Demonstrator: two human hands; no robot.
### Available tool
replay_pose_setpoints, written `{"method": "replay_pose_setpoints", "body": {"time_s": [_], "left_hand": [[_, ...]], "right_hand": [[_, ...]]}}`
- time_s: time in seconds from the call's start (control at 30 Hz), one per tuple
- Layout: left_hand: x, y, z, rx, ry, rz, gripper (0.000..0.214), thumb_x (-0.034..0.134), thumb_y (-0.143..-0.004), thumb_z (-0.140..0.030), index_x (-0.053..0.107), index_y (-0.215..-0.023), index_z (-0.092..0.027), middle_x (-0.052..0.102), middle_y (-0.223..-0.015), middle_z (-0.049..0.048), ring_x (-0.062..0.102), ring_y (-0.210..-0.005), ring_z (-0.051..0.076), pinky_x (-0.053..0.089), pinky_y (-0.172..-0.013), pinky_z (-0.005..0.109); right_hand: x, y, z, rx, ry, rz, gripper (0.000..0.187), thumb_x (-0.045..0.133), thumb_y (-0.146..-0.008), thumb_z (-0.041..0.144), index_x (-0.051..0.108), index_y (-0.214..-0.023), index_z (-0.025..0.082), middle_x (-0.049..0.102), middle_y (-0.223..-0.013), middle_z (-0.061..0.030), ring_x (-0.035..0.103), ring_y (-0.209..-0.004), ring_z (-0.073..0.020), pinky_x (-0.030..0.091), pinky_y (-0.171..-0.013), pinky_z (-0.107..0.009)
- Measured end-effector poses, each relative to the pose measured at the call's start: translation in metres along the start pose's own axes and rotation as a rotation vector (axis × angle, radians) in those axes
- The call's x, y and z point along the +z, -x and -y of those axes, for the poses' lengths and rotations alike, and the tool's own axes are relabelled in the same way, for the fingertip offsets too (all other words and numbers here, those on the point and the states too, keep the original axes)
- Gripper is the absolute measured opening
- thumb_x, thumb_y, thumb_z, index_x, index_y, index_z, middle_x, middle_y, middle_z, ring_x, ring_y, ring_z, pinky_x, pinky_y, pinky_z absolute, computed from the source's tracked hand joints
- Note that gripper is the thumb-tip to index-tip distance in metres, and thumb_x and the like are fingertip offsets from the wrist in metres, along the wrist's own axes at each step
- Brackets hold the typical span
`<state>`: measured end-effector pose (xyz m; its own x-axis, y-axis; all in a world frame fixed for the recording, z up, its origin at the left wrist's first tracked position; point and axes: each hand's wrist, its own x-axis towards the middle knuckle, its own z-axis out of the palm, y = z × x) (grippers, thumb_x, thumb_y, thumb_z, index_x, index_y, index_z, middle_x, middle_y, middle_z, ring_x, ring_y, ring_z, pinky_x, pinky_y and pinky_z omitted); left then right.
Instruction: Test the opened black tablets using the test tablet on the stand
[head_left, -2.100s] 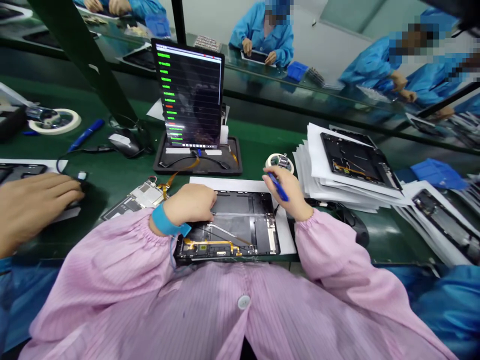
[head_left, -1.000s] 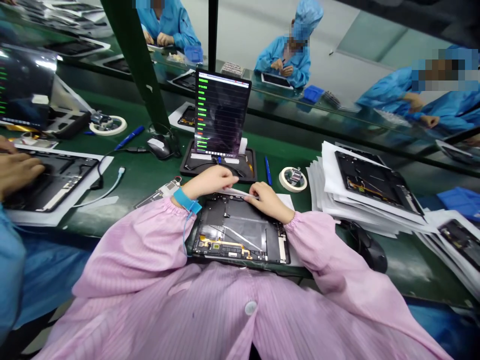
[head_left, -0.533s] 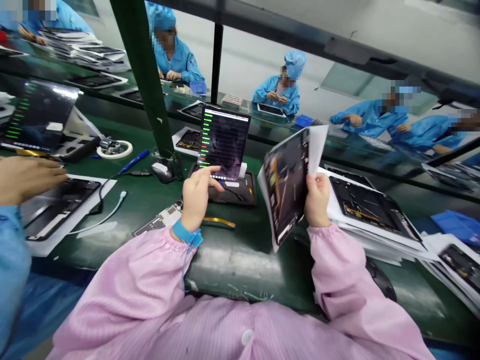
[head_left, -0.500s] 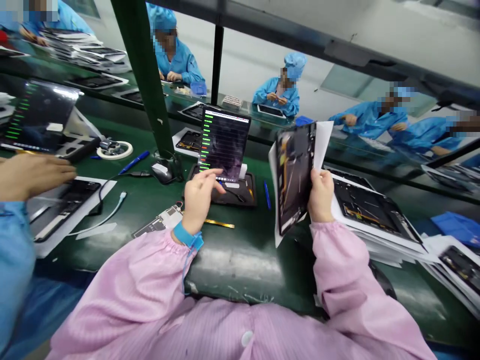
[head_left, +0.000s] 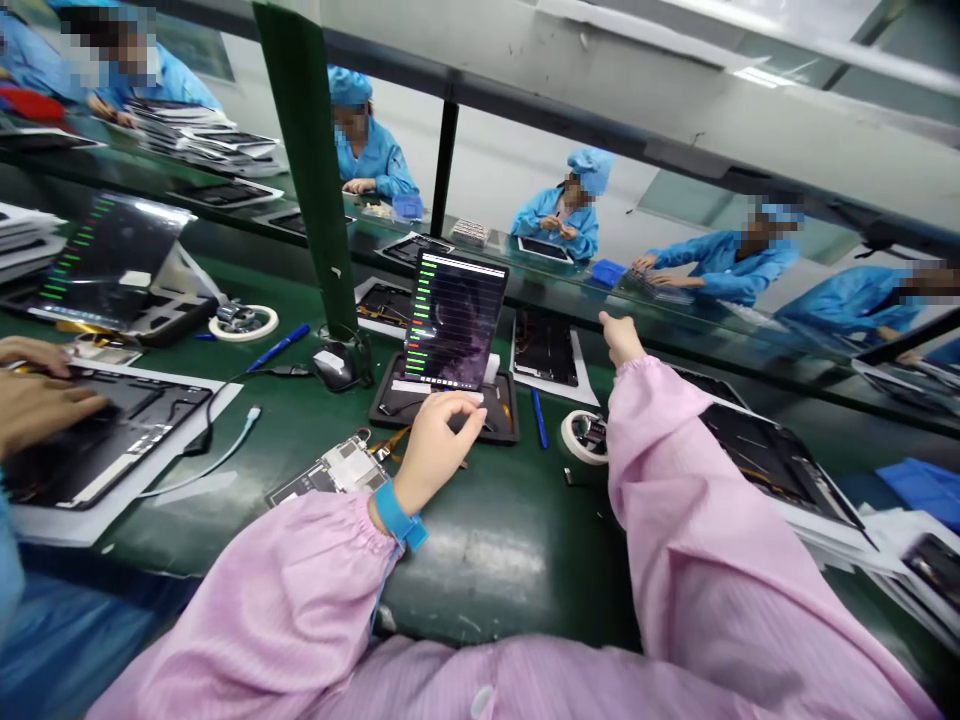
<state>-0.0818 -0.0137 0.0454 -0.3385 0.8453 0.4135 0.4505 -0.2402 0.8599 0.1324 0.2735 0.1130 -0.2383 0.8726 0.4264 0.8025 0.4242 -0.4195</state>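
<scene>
Now the opened tablet housing [head_left: 545,345], lately in the right hand [head_left: 619,338], lay on white paper [head_left: 584,388] beside the tablet screen [head_left: 459,320], evidently set aside, that hand outstretched, seemingly empty, the left hand [head_left: 441,450] loosely curled around nothing visible.

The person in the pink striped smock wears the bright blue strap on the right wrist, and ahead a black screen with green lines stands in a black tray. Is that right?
Not quite: the bright blue strap is on the left wrist, by the left hand, as the head view shows. The black screen with green lines does stand in a black tray.
</scene>
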Motion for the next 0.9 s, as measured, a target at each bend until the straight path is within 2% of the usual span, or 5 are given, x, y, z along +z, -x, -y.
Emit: {"method": "replay_pose_setpoints", "body": {"time_s": [0.1,0.37,0.47,0.7,0.9], "left_hand": [[0.002,0.003,0.001,0.034,-0.028,0.036,0.017,0.059,-0.085,-0.027,0.062,-0.069,-0.021,0.071,-0.094,0.0038,0.06,-0.098,0.02,0.044,-0.093,0.037],[0.008,0.009,0.0,0.072,-0.117,0.145,0.017,0.058,-0.085,-0.029,0.062,-0.071,-0.02,0.07,-0.094,0.0046,0.06,-0.096,0.022,0.044,-0.091,0.039],[0.014,0.013,0.0,0.113,-0.151,0.187,0.017,0.057,-0.086,-0.028,0.062,-0.072,-0.02,0.07,-0.093,0.0045,0.06,-0.096,0.021,0.044,-0.092,0.039],[0.02,0.015,0.012,0.218,-0.235,0.241,0.017,0.054,-0.087,-0.027,0.062,-0.073,-0.02,0.07,-0.092,0.0053,0.059,-0.094,0.022,0.044,-0.092,0.04],[0.02,0.014,0.014,0.225,-0.253,0.239,0.019,0.053,-0.087,-0.029,0.061,-0.073,-0.02,0.069,-0.092,0.0058,0.059,-0.095,0.023,0.044,-0.092,0.041]], "right_hand": [[-0.018,0.016,0.015,0.105,-0.002,0.05,0.045,0.043,-0.091,0.044,0.059,-0.117,0.01,0.063,-0.114,-0.0202,0.06,-0.107,-0.0295,0.049,-0.09,-0.047],[-0.134,0.14,0.072,-0.256,0.073,0.234,0.034,0.051,-0.09,0.044,0.064,-0.115,0.026,0.066,-0.117,-0.0064,0.061,-0.104,-0.0286,0.048,-0.091,-0.046],[-0.109,0.146,0.065,-0.247,0.146,0.312,0.029,0.044,-0.093,0.031,0.065,-0.113,0.024,0.067,-0.115,-0.0065,0.061,-0.105,-0.0273,0.048,-0.091,-0.043],[0.023,0.117,0.031,-0.172,0.291,0.662,0.016,0.06,-0.09,0.026,0.065,-0.102,0.017,0.066,-0.106,-0.0085,0.064,-0.094,-0.0195,0.052,-0.085,-0.035],[0.038,0.105,0.028,-0.117,0.29,0.622,0.032,0.057,-0.093,0.037,0.058,-0.117,0.016,0.059,-0.116,-0.008,0.06,-0.1,-0.0189,0.053,-0.086,-0.04]]}}
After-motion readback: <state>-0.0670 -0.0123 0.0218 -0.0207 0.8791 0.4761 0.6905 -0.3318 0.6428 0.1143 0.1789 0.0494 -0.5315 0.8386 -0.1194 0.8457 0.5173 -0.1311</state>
